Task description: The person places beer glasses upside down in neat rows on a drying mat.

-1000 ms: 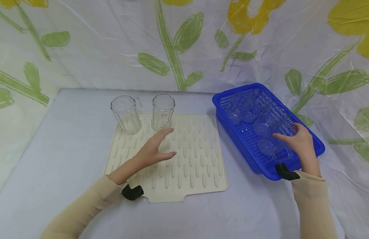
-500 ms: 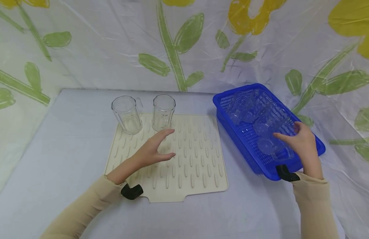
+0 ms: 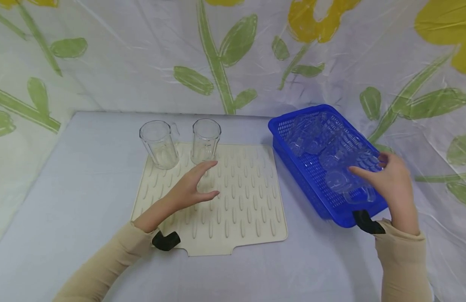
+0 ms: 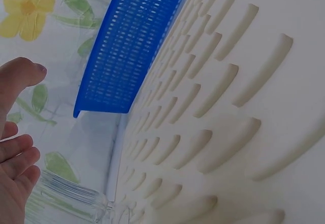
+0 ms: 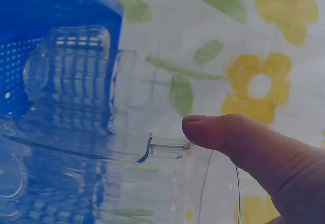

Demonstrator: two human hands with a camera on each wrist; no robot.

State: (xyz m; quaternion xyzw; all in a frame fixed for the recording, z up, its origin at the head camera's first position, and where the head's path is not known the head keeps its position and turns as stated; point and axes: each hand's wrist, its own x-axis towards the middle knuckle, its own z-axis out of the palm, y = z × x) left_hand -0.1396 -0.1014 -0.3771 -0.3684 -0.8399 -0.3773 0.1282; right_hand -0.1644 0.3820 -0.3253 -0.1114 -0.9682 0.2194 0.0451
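"What does the right hand do?"

"It grips a clear glass mug with its thumb and fingers. That mug is in the near part of the blue basket, on the right. It is tipped, with its round bottom to the left and its handle on the near side."

"And the left hand?"

"It holds nothing. Its thumb and fingers are spread apart, over the pale bumpy mat."

"What is close to it?"

"A mug on the mat stands up just past its fingers. I can't tell if they touch. Left of that stands one more, the far-left mug. Its handle sticks out to the right."

"What else is in the basket?"

"More glass mugs, close together on the far side."

"And around it all?"

"A white table, and at the far end a flowery sheet."
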